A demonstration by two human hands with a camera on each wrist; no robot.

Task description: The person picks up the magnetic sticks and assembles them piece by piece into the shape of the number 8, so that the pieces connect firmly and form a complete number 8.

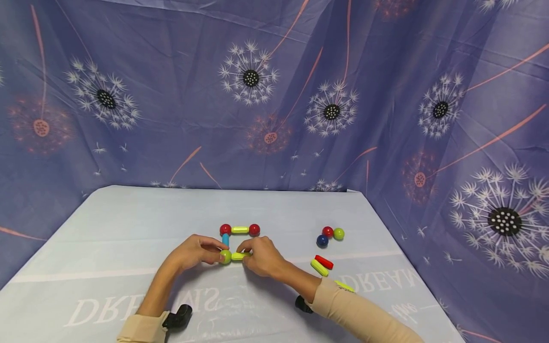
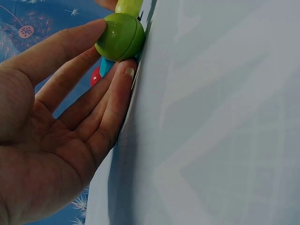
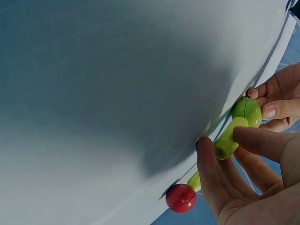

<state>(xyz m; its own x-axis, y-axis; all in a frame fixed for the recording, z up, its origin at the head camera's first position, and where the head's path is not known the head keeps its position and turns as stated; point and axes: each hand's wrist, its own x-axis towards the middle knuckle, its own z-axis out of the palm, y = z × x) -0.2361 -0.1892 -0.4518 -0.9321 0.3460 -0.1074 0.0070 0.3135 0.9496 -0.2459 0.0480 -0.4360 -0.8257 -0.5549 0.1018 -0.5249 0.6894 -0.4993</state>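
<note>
My left hand (image 1: 195,252) holds a glossy green ball (image 2: 121,37) between thumb and fingers, low over the table. From the right, my right hand (image 1: 263,257) pinches a yellow-green rod (image 3: 228,139) whose far end meets that ball. A blue rod (image 1: 225,240) runs from near the green ball back to a red ball (image 1: 225,229). Another yellow-green rod (image 1: 240,229) links this red ball to a second red ball (image 1: 254,230) on its right. Fingers partly cover the green ball and the right end of the pinched rod.
On the right of the white-covered table (image 1: 141,214) lie a loose red ball (image 1: 328,231), a dark blue ball (image 1: 322,241) and a green ball (image 1: 339,234). Nearer are a red rod (image 1: 323,262) and a yellow-green rod (image 1: 319,267). Another yellow-green rod (image 1: 344,286) lies beside my right sleeve.
</note>
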